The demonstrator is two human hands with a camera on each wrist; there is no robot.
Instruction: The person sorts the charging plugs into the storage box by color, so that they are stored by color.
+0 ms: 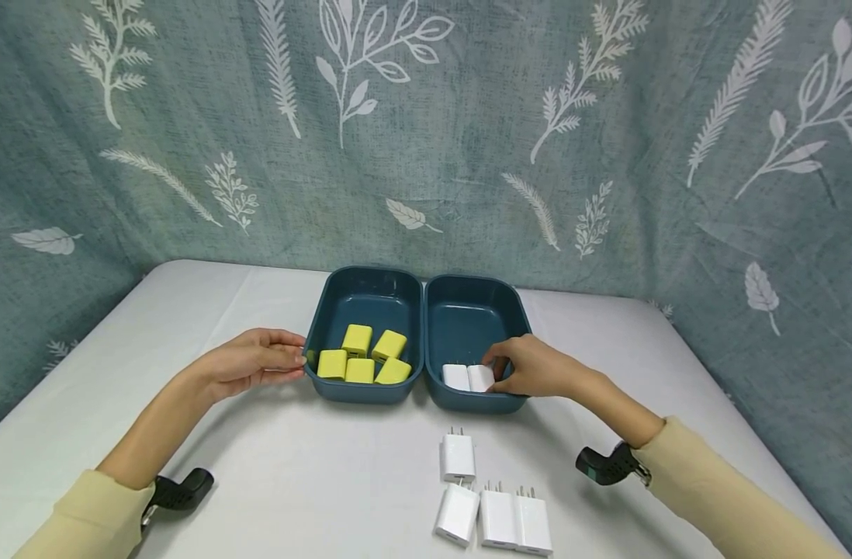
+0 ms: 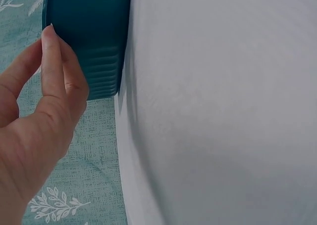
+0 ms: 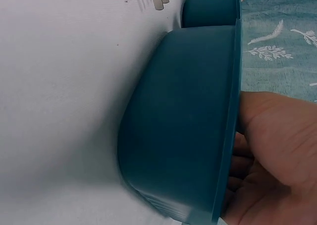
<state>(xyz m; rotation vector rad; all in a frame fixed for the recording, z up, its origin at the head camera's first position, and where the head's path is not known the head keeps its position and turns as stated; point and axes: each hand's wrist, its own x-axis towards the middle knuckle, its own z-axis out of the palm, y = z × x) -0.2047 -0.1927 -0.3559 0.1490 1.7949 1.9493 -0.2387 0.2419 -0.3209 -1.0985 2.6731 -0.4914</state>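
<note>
My left hand rests its fingertips against the left rim and outer wall of a dark teal bin. Inside that bin lie several yellow charger plugs. To its right stands a matching bin, and my right hand reaches down into it. There, thumb and fingers pinch a white charger plug beside another white plug. In the right wrist view the bin wall hides the fingertips and the plug. The left wrist view shows the left fingers at the rim.
Several white charger plugs lie on the white tabletop in front of the right bin, prongs pointing away from me. Behind the bins hangs a green leaf-patterned cloth. Each wrist carries a black camera.
</note>
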